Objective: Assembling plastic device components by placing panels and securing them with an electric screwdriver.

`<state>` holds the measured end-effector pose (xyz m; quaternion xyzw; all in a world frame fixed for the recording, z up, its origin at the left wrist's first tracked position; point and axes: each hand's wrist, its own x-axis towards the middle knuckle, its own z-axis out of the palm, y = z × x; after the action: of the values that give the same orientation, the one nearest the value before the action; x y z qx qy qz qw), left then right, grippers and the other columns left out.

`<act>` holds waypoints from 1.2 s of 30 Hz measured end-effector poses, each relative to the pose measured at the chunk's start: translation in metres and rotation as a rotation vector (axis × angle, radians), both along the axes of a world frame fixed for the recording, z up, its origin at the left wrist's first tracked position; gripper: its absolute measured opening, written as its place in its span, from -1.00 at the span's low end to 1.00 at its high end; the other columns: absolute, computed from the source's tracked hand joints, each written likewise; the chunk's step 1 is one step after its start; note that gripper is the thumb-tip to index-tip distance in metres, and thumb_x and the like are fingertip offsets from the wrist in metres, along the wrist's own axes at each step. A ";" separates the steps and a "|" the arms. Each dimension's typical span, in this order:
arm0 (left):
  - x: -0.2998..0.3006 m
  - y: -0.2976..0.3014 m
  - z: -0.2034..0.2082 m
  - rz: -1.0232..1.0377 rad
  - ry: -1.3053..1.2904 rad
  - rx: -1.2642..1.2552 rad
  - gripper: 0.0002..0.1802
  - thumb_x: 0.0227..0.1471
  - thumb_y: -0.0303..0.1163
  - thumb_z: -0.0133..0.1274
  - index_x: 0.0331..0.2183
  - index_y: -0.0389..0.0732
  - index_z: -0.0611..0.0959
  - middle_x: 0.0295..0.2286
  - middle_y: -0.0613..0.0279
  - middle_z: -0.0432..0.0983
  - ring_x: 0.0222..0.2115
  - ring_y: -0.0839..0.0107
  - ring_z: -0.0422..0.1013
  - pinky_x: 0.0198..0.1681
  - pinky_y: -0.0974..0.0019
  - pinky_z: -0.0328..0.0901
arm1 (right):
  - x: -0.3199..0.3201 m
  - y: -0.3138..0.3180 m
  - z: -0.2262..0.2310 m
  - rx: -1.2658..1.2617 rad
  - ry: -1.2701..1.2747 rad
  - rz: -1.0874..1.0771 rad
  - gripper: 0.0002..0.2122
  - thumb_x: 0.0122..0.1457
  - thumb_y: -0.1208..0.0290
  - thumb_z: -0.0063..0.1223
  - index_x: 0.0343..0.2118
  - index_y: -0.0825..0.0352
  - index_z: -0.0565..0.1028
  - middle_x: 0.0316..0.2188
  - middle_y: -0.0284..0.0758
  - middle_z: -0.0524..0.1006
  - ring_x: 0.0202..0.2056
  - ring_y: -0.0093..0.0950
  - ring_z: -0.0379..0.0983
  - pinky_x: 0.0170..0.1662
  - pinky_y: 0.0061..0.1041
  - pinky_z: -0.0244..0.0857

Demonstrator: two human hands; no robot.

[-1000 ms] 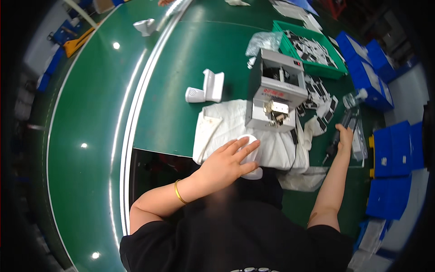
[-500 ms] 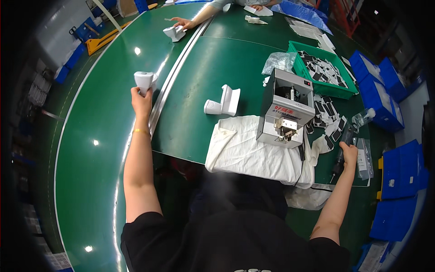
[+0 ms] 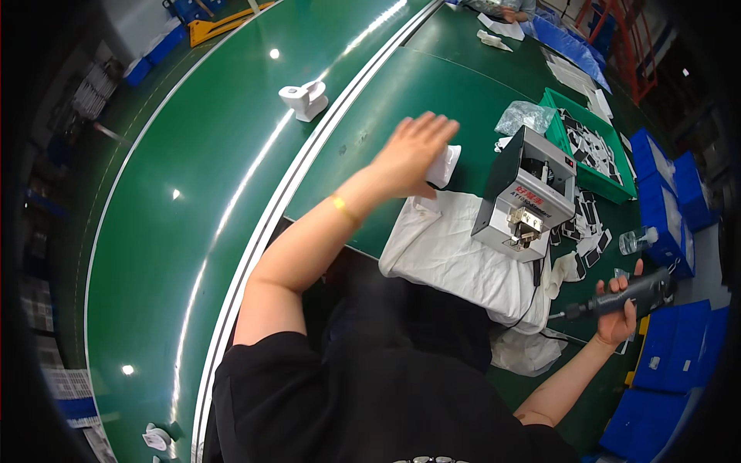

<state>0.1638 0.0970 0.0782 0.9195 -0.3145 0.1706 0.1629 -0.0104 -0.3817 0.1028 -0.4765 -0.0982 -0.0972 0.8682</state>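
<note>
My left hand (image 3: 413,158) reaches over the green table with its fingers stretched out. It covers much of a white molded plastic part (image 3: 445,166); whether it touches the part I cannot tell. My right hand (image 3: 617,320) is closed round a dark electric screwdriver (image 3: 633,295), whose bit points left toward the white cloth (image 3: 455,251). On that cloth stands a grey metal box-shaped machine (image 3: 532,197) with a small bracket on its front. Left of the pale rail, another white molded part (image 3: 306,100) stands on the long green surface (image 3: 224,154).
A green crate (image 3: 625,174) holds many small black and white pieces, with more loose ones (image 3: 590,239) beside the machine. Near it are a plastic bag (image 3: 525,117) and a clear bottle (image 3: 637,241). Blue bins (image 3: 679,343) line the right. Another person's hand (image 3: 509,14) shows at the far end.
My left hand has let go of a white part and swung right to the one on the table. My right hand has lifted the screwdriver and turned it level. The view has shifted.
</note>
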 end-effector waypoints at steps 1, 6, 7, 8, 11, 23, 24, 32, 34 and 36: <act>0.010 -0.018 -0.010 0.005 0.047 0.097 0.33 -0.57 -0.16 0.56 0.26 -0.17 0.22 0.24 -0.03 0.17 0.27 0.04 0.11 0.30 -0.06 0.06 | -0.004 0.024 0.015 -0.090 -0.025 -0.061 -0.22 0.22 0.51 0.06 0.40 0.17 -0.14 -0.20 -0.27 0.32 -0.16 -0.43 0.36 -0.02 -0.29 0.41; 0.039 -0.019 -0.024 0.111 0.180 0.122 0.10 -0.49 -0.42 0.39 0.20 -0.16 0.31 -0.02 0.03 0.48 0.01 -0.07 0.36 0.08 0.15 0.36 | -0.009 0.053 0.019 -0.092 -0.107 0.176 -0.12 0.14 0.39 0.21 0.40 0.17 -0.18 -0.25 -0.22 0.33 -0.27 -0.38 0.42 -0.15 -0.20 0.47; 0.037 -0.013 -0.021 0.084 0.159 0.060 0.12 -0.48 -0.40 0.41 0.21 -0.18 0.29 -0.04 0.02 0.50 0.02 -0.09 0.34 0.09 0.12 0.34 | -0.009 0.057 0.019 -0.002 -0.125 0.266 -0.12 0.14 0.37 0.22 0.39 0.17 -0.17 -0.28 -0.22 0.32 -0.33 -0.39 0.43 -0.19 -0.23 0.47; 0.029 -0.008 -0.021 0.077 0.174 -0.020 0.14 -0.47 -0.38 0.41 0.23 -0.19 0.26 -0.04 0.01 0.49 0.02 -0.10 0.34 0.09 0.10 0.33 | -0.013 0.065 0.022 0.044 -0.127 0.297 -0.16 0.20 0.37 0.18 0.40 0.18 -0.17 -0.31 -0.24 0.28 -0.40 -0.44 0.37 -0.27 -0.32 0.44; -0.023 -0.010 0.006 -0.007 0.309 -0.344 0.24 -0.45 -0.36 0.45 0.28 -0.19 0.17 -0.02 -0.04 0.46 0.03 -0.10 0.34 0.11 0.07 0.30 | -0.021 0.088 0.026 -0.065 -0.070 0.017 -0.14 0.22 0.13 0.20 0.40 0.14 -0.16 -0.32 -0.28 0.29 -0.40 -0.45 0.33 -0.22 -0.33 0.33; -0.186 -0.082 -0.074 -0.302 0.341 -0.627 -0.11 -0.45 -0.33 0.53 0.04 -0.05 0.55 0.07 -0.21 0.38 0.07 -0.12 0.38 0.05 0.10 0.38 | 0.005 0.146 0.035 -0.066 0.016 0.130 0.04 -0.07 -0.58 -0.09 0.24 0.32 0.20 -0.45 -0.32 0.40 -0.50 -0.47 0.38 -0.29 -0.41 0.30; -0.188 -0.085 -0.074 -0.272 0.348 -0.613 -0.23 -0.43 -0.35 0.50 -0.02 0.06 0.64 0.06 -0.18 0.39 0.09 -0.11 0.37 0.05 0.09 0.39 | 0.009 0.154 0.031 -0.047 -0.098 0.082 0.13 -0.18 -0.66 -0.15 0.17 0.43 0.24 -0.47 -0.28 0.45 -0.52 -0.46 0.41 -0.37 -0.44 0.36; -0.189 -0.087 -0.090 -0.244 0.249 -0.629 -0.25 -0.39 -0.39 0.46 -0.01 0.10 0.65 0.07 -0.09 0.40 0.10 -0.10 0.36 0.09 0.06 0.37 | -0.003 0.214 0.044 -0.395 -0.251 -0.047 -0.49 0.21 0.10 0.09 0.10 0.28 0.25 -0.39 -0.33 0.39 -0.42 -0.47 0.38 -0.24 -0.33 0.28; -0.189 -0.086 -0.092 -0.259 0.266 -0.631 -0.26 -0.39 -0.40 0.45 -0.02 0.09 0.65 0.05 -0.08 0.41 0.09 -0.11 0.37 0.09 0.05 0.37 | -0.003 0.217 0.042 -0.420 -0.247 -0.041 -0.49 0.21 0.10 0.09 0.10 0.28 0.26 -0.39 -0.33 0.39 -0.43 -0.47 0.38 -0.24 -0.33 0.27; -0.189 -0.087 -0.091 -0.259 0.272 -0.656 -0.26 -0.38 -0.41 0.45 -0.02 0.08 0.65 0.04 -0.07 0.42 0.08 -0.12 0.37 0.10 0.04 0.36 | -0.002 0.220 0.043 -0.439 -0.241 -0.034 -0.50 0.21 0.10 0.09 0.09 0.28 0.26 -0.39 -0.33 0.39 -0.43 -0.47 0.38 -0.24 -0.33 0.27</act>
<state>-0.0252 0.0105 -0.0124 0.7852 -0.3323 0.1165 0.5093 -0.0127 -0.1618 0.1457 -0.6403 -0.2118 -0.1444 0.7241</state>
